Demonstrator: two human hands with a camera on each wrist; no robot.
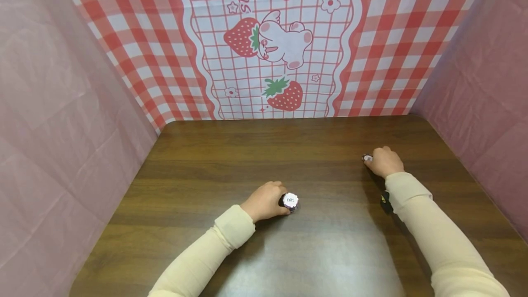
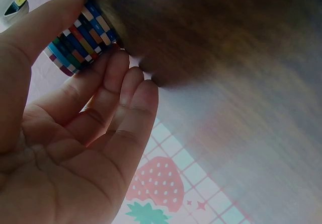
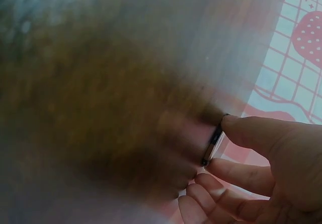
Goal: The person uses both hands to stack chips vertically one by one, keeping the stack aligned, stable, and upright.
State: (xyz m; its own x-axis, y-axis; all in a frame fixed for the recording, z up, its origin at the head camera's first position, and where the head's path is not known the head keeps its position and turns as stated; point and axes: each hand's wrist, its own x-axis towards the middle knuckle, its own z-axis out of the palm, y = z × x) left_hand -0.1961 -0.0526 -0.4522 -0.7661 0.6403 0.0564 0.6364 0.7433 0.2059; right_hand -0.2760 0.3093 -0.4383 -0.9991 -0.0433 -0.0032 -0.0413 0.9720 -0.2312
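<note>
Striped round poker chips in a stack (image 1: 290,201) stand between my left hand's (image 1: 264,201) gripping fingers; my right hand (image 1: 384,162) pinches one thin chip (image 1: 367,157) on the brown wooden surface (image 1: 231,159).

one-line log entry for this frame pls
left hand: grips poker chip stack | right hand: pinches single chip | surface: wooden table
</note>
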